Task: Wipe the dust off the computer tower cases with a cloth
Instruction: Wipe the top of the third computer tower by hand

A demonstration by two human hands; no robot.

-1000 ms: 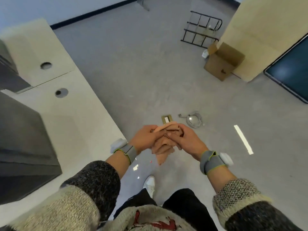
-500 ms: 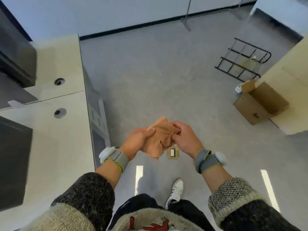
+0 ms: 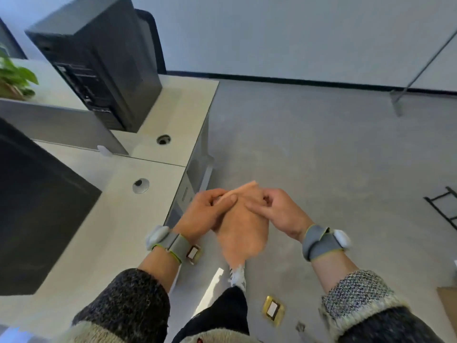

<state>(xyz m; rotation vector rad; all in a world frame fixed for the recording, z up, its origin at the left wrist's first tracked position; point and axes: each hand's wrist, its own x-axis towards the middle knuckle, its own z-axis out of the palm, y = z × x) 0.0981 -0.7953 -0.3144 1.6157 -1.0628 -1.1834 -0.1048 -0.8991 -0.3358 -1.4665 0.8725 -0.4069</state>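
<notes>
The left hand (image 3: 207, 214) and right hand (image 3: 277, 211) pinch the cloth (image 3: 242, 233) by its top edge, near the desk (image 3: 158, 174). The far tower (image 3: 103, 63) and near tower (image 3: 37, 206) have entered view at left. Wiping is not yet begun.

Two hands hold a peach cloth (image 3: 241, 229) over the grey floor (image 3: 309, 149). The left hand (image 3: 205, 214) and right hand (image 3: 277, 211) pinch its top. A black computer tower (image 3: 99, 60) stands on the desk (image 3: 178, 102), another (image 3: 32, 206) nearer.
</notes>
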